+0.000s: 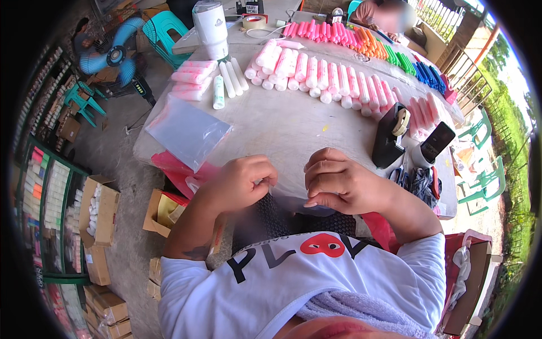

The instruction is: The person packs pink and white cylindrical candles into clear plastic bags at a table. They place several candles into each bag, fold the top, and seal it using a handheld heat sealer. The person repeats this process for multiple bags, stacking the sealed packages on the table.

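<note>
My left hand (pixel 251 176) is closed above the table's near edge, thumb and fingers pinched together. Across from it, my right hand (pixel 341 182) is curled, its thumb tip close to the fingers. A sheer greyish film (pixel 313 208), perhaps thin clear plastic, shows just under the right hand; what either pinch holds is too faint to make out. Flat clear plastic bags (pixel 189 130) lie to the left of my left hand. Beyond both hands runs a long stack of pink-and-white wrapped cylinders (pixel 316 76), like candles. Pink wrapped packs (pixel 192 79) and white sticks (pixel 232 78) lie left of it.
A black tape dispenser (pixel 388 138), a phone (pixel 437 141) on a stand and scissors (pixel 435 182) are at the right. A white tumbler (pixel 212 31) stands far left. Behind are coloured stick bundles (pixel 370 42) and another person's sleeve (pixel 370 14). A fan (pixel 116 55) stands left.
</note>
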{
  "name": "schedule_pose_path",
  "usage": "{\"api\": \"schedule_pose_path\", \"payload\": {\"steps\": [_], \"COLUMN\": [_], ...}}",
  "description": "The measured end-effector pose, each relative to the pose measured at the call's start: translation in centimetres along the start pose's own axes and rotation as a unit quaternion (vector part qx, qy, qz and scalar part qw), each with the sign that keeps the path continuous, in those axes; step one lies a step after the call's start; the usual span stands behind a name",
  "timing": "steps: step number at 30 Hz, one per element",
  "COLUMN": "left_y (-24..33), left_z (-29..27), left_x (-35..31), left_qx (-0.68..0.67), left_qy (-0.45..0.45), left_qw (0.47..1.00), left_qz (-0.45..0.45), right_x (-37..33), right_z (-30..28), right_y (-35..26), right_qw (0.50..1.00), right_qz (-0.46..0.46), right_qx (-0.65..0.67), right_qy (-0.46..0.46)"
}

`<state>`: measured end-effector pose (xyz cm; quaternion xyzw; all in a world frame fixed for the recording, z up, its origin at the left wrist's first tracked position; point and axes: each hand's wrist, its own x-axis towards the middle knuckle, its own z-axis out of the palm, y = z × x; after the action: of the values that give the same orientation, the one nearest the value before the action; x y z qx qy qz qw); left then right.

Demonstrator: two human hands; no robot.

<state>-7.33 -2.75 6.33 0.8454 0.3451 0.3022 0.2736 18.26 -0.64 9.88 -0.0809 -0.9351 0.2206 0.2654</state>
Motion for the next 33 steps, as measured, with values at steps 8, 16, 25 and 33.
{"api": "schedule_pose_path", "payload": {"steps": [8, 16, 25, 33], "left_y": [1.1, 0.9, -6.4, -9.4], "left_z": [-4.3, -6.4, 4.6, 5.3], "left_x": [6.6, 12.6, 4.8, 1.6], "left_qx": [0.154, 0.267, 0.189, 0.096], "left_qy": [0.207, 0.381, 0.203, 0.212], "left_qw": [0.966, 0.864, 0.961, 0.971], "left_qz": [0.036, 0.193, -0.008, -0.052], "right_x": [2.0, 5.4, -2.5, 3.5], "right_z": [-2.2, -8.3, 1.7, 0.5], "right_y": [1.8, 5.5, 7.4, 7.9], "right_qw": [0.959, 0.860, 0.956, 0.965], "right_qz": [0.027, 0.031, 0.089, 0.245], "right_qx": [-0.273, -0.457, -0.277, 0.046], "right_qy": [0.074, 0.224, -0.043, -0.087]}}
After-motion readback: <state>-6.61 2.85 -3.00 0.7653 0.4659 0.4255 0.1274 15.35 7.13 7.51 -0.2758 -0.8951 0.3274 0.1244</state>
